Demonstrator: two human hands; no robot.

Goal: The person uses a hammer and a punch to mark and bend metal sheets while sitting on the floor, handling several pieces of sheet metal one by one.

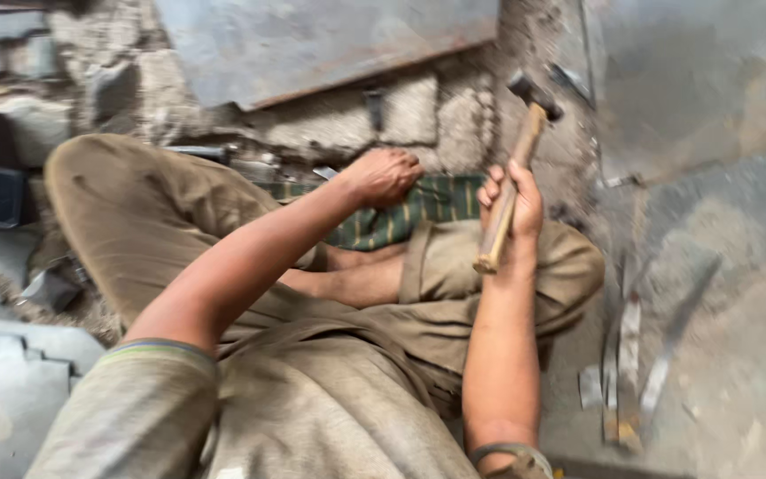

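Your right hand (514, 206) grips wooden-handled hammer (516, 168) raised, head up; left hand (385, 174) fisted on small tool, blurred, over striped cloth (441, 202). Risk: hammer glances onto your left knuckles, hands close

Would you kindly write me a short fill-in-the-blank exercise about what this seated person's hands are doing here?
1. The right hand grips a wooden-handled ____ with a dark metal head.
2. The left hand is closed into a fist above a green ____ cloth.
3. Thin grey metal strips lie on the ground to the person's ____ side.
4. The person sits with legs ____.

Missing words: hammer; striped; right; crossed
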